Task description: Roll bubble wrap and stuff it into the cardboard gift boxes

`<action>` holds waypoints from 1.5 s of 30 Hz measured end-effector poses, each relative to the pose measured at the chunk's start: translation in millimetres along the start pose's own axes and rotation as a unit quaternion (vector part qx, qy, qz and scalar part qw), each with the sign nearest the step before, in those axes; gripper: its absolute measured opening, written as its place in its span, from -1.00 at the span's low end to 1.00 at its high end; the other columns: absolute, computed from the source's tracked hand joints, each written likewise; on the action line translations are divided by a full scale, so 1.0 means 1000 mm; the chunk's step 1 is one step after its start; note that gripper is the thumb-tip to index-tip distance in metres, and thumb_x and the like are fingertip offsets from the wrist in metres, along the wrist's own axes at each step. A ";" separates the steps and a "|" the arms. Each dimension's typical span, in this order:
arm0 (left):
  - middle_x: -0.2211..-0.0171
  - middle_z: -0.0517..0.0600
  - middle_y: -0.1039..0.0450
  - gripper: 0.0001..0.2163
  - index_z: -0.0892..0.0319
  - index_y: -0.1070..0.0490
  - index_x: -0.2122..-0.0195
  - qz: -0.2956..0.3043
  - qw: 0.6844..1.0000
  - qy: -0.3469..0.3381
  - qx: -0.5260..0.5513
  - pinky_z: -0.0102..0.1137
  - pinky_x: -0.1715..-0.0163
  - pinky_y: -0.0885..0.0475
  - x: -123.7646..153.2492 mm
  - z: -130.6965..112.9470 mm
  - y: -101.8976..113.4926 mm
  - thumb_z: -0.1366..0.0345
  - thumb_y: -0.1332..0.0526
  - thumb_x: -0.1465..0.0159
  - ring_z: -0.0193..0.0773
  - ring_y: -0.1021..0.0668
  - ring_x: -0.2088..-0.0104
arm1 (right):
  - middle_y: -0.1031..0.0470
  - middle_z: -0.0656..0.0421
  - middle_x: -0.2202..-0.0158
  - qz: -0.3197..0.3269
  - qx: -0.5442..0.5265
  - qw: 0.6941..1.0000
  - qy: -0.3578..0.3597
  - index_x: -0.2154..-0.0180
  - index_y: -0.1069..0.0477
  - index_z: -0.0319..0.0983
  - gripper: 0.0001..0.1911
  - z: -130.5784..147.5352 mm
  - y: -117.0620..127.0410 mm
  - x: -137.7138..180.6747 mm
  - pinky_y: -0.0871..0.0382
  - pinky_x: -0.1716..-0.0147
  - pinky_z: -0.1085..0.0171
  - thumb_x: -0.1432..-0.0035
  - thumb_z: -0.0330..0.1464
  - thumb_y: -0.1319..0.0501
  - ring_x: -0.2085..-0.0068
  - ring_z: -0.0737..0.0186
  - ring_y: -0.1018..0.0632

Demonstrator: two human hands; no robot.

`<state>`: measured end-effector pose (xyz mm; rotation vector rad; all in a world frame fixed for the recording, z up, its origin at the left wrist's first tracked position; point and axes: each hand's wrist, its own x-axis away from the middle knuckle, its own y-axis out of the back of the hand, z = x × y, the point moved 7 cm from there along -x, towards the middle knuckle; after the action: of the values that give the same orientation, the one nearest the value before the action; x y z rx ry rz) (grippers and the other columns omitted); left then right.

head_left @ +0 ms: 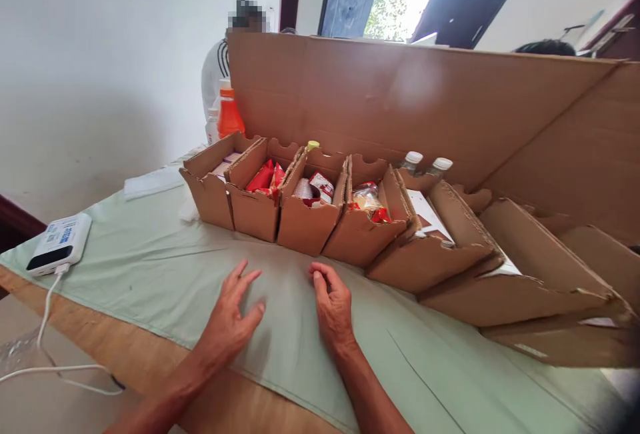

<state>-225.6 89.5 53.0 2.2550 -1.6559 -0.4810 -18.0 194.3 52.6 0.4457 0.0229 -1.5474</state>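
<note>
Person's left hand (235, 314): grip spread over table (125, 341). Right hand (334, 306): grip curled, closure unclear. Boxes (306, 229): eleven to three o'clock.

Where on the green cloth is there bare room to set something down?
The green cloth is bare between the white device and the left hand, and between the right forearm and the cardboard boxes. It's crowded where those boxes stand side by side.

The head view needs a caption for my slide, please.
Left hand open, right hand curled, over a green cloth before cardboard boxes.
</note>
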 end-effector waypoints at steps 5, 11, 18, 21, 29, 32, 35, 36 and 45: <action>-0.42 0.22 -0.13 -0.65 0.11 -0.50 -0.12 -0.106 0.988 -0.063 -0.098 -0.16 0.28 -0.67 0.018 0.039 0.039 0.34 -0.15 -0.33 0.27 -0.23 -0.40 | -0.63 0.15 0.26 0.057 0.008 0.996 0.067 -0.04 -0.50 -0.17 -0.66 0.062 -0.028 -0.011 -0.50 0.23 0.27 -0.30 -0.23 -0.14 0.28 0.24 -0.62; -0.39 0.22 -0.18 -0.65 0.09 -0.48 -0.11 -0.139 0.967 -0.167 -0.135 0.23 -0.20 -0.38 0.023 0.035 0.031 0.43 -0.14 -0.33 0.20 -0.25 -0.40 | -0.59 0.27 0.37 0.150 0.108 0.975 0.121 -0.38 -0.17 -0.13 -0.32 0.133 -0.088 -0.067 -0.40 0.31 0.32 -0.24 -0.34 -0.16 0.41 0.30 -0.53; -0.40 0.16 -0.20 -0.64 0.04 -0.44 -0.17 -0.193 0.976 -0.099 -0.020 0.16 -0.28 -0.32 0.022 0.035 0.052 0.34 -0.18 -0.36 0.13 -0.29 -0.38 | -0.57 0.19 0.49 0.153 0.062 0.984 0.066 0.13 -0.55 -0.23 -0.65 0.127 -0.115 -0.092 -0.39 0.50 0.35 -0.29 -0.23 -0.05 0.52 0.29 -0.53; -0.43 0.08 -0.16 -0.57 -0.04 -0.32 -0.29 -0.216 0.972 -0.021 0.093 0.13 -0.38 -0.15 0.022 0.041 0.062 0.21 -0.19 -0.39 0.07 -0.22 -0.43 | -0.60 0.18 0.47 0.154 0.047 0.984 0.076 0.15 -0.56 -0.21 -0.66 0.131 -0.105 -0.060 -0.42 0.48 0.36 -0.31 -0.20 -0.08 0.47 0.27 -0.58; -0.41 0.03 -0.19 -0.48 -0.05 -0.25 -0.33 -0.272 0.923 0.072 0.264 -0.02 -0.44 -0.02 0.024 0.059 0.074 0.06 -0.22 -0.37 0.03 -0.22 -0.43 | -0.66 0.35 0.41 0.180 0.065 0.969 0.155 0.06 -0.53 -0.06 -0.76 0.153 -0.010 0.040 -0.48 0.33 0.51 -0.37 -0.42 -0.14 0.41 0.42 -0.65; -0.41 0.02 -0.20 -0.46 -0.07 -0.29 -0.30 -0.266 0.924 0.067 0.265 0.02 -0.43 -0.03 0.024 0.055 0.072 0.09 -0.30 -0.30 0.06 -0.23 -0.42 | -0.67 0.38 0.38 0.198 0.113 0.953 0.202 0.03 -0.53 0.02 -0.74 0.161 0.032 0.057 -0.50 0.29 0.53 -0.37 -0.40 -0.16 0.38 0.43 -0.66; -0.38 0.02 -0.25 -0.46 -0.08 -0.32 -0.28 -0.247 0.921 0.046 0.297 0.02 -0.43 -0.03 0.026 0.043 0.068 0.13 -0.32 -0.27 0.05 -0.26 -0.41 | -0.70 0.32 0.27 0.195 0.179 0.931 0.252 0.06 -0.58 0.04 -0.76 0.163 0.065 0.068 -0.54 0.21 0.47 -0.32 -0.36 -0.22 0.26 0.33 -0.70; -0.37 0.02 -0.28 -0.46 -0.08 -0.33 -0.28 -0.234 0.920 0.034 0.312 0.02 -0.43 -0.04 0.027 0.037 0.066 0.15 -0.31 -0.26 0.04 -0.27 -0.40 | -0.71 0.29 0.25 0.180 0.191 0.933 0.246 0.09 -0.60 0.03 -0.78 0.159 0.077 0.069 -0.55 0.23 0.46 -0.31 -0.34 -0.23 0.25 0.30 -0.71; -0.37 -0.02 -0.29 -0.38 -0.12 -0.29 -0.34 -0.113 0.953 -0.004 0.280 -0.03 -0.40 -0.18 0.025 0.023 0.061 0.20 -0.36 -0.25 0.07 -0.31 -0.38 | -0.57 -0.07 -0.14 0.024 0.083 0.996 -0.033 -0.32 -0.31 -0.04 -0.14 0.058 0.160 0.108 -0.65 0.13 0.08 -0.09 0.17 -0.31 -0.02 -0.13 -0.66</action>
<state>-280.7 47.0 56.0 2.8670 -1.7054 -0.0618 125.2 67.7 115.9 0.5230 -0.1668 -1.5219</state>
